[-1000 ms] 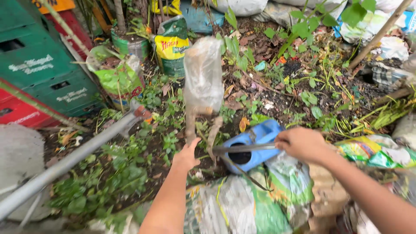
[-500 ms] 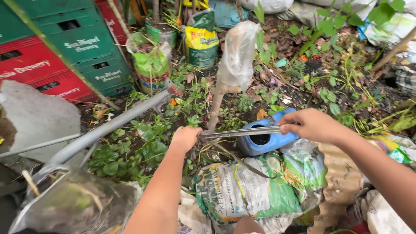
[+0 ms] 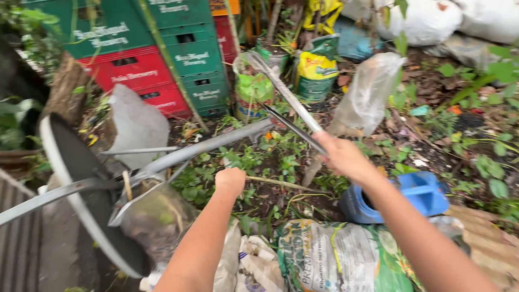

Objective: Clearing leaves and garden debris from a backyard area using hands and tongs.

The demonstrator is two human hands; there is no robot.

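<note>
My right hand [image 3: 341, 157] is shut on the handle of a long knife. Its blade [image 3: 286, 97] points up and to the left, above the weeds. Lower and to the left, my left hand [image 3: 231, 181] is a closed fist around a thin pale green stalk [image 3: 281, 185], which runs level to the right, low over the ground. Just behind my right hand rises a brown stem [image 3: 312, 172] whose top is wrapped in a clear plastic bag [image 3: 367, 97]. A blue plastic container [image 3: 424, 194] with a dark round opening lies under my right forearm.
Green and red crates [image 3: 178, 59] are stacked at the back left. A grey metal pole [image 3: 211, 143] slants across the weeds to a round dark dish [image 3: 75, 178] at the left. Printed sacks [image 3: 335, 259] lie in front, with potted bags [image 3: 316, 67] and white sacks [image 3: 427, 21] behind.
My right hand has swung the knife from level over the blue container up to the left. My left fist stays closed, and the view has turned left.
</note>
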